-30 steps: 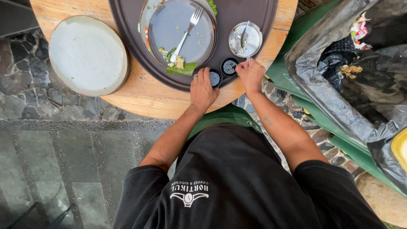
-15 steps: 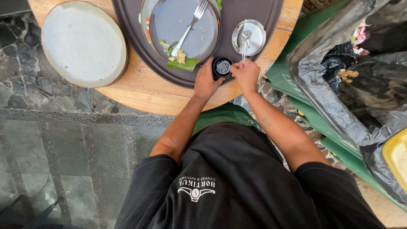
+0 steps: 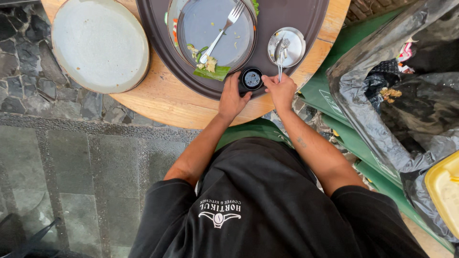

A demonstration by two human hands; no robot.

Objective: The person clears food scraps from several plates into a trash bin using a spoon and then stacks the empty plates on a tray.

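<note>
Head-camera view: a small black sauce cup [image 3: 251,78] was held between both hands [image 3: 233,98] [image 3: 281,90] at the near rim of the dark tray [image 3: 158,43], fingers curled against it, while the soiled plate [image 3: 215,28], fork [image 3: 221,32] and metal bowl [image 3: 287,47] remained uncleared on that tray.

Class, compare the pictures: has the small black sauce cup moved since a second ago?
Yes. The small black sauce cup has shifted left along the brown tray's near edge, away from the metal bowl and up beside the plate. Both hands touch it.
</note>
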